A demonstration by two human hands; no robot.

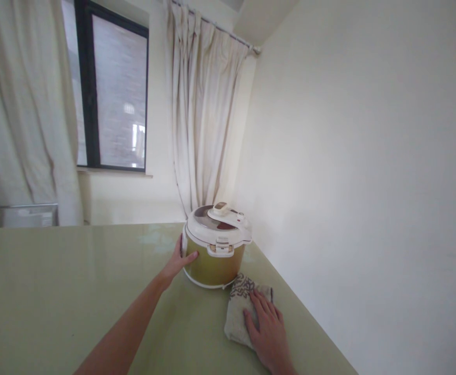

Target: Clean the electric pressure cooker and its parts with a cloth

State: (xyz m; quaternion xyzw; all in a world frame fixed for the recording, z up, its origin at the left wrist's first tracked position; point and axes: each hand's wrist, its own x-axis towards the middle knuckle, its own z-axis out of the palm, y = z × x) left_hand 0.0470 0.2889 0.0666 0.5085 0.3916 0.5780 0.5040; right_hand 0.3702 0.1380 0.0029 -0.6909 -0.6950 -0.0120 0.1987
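A gold-sided electric cooker (pixel 214 265) with a white lid stands on the pale green table (pixel 56 291), near the wall corner. My left hand (pixel 180 260) reaches out and presses against the cooker's left side, thumb on the front and fingers curled round the back. My right hand (pixel 267 328) lies flat, fingers stretched out, on a folded beige patterned cloth (pixel 238 312) that sits on the table just right of and in front of the cooker.
A white wall (pixel 360 182) runs along the table's right edge. Cream curtains (pixel 204 114) hang behind the cooker beside a dark-framed window (pixel 110 94). A grey box-like object (pixel 26 214) sits beyond the table's far left edge.
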